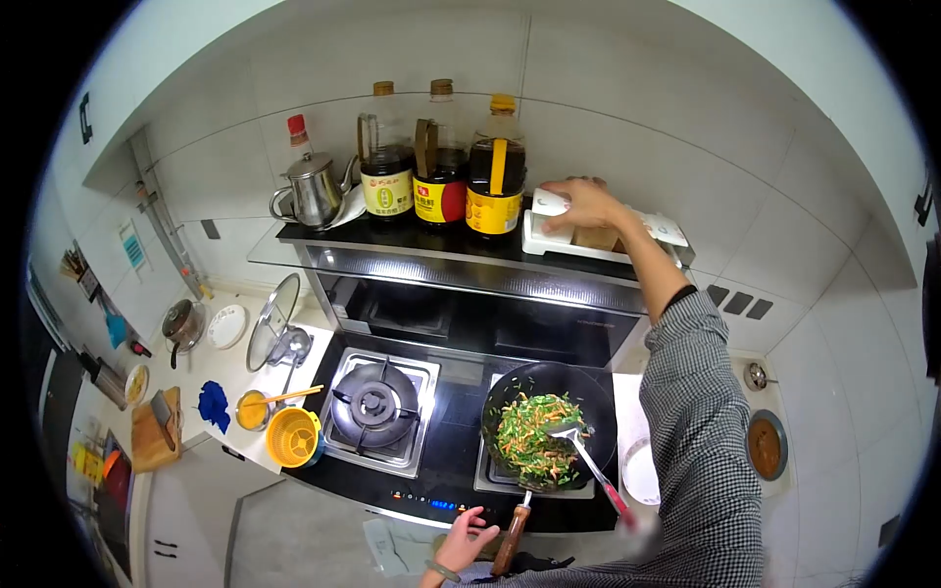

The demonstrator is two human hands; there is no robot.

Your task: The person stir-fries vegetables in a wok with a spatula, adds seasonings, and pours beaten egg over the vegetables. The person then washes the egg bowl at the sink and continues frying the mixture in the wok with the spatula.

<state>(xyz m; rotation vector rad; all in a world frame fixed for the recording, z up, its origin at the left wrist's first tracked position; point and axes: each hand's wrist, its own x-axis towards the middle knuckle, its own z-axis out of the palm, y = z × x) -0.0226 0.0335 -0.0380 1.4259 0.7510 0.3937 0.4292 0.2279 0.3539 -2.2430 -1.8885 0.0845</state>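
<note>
My right hand (pixel 590 206) reaches up to the shelf above the stove, its fingers closed on a white lid (pixel 549 202) of the seasoning box (pixel 557 244). A brownish compartment shows below the hand; its contents are partly hidden. Down at the stove's front edge, my left hand (pixel 463 545) is empty, fingers loosely apart, just left of the wok's wooden handle (pixel 512 541). The black wok (pixel 600 397) sits on the right burner with chopped green stalks and pale orange strips (pixel 534 441) inside. A spatula (pixel 594 463) with a red handle rests in it.
Three sauce bottles (pixel 441 186) and a steel pot (pixel 312 191) line the shelf. The left burner (pixel 373 402) carries nothing. Left of it are a yellow basket (pixel 292 437), chopsticks over a bowl (pixel 253 412), a glass lid (pixel 273 323) and a cutting board (pixel 155 436). A white plate (pixel 642 474) lies right.
</note>
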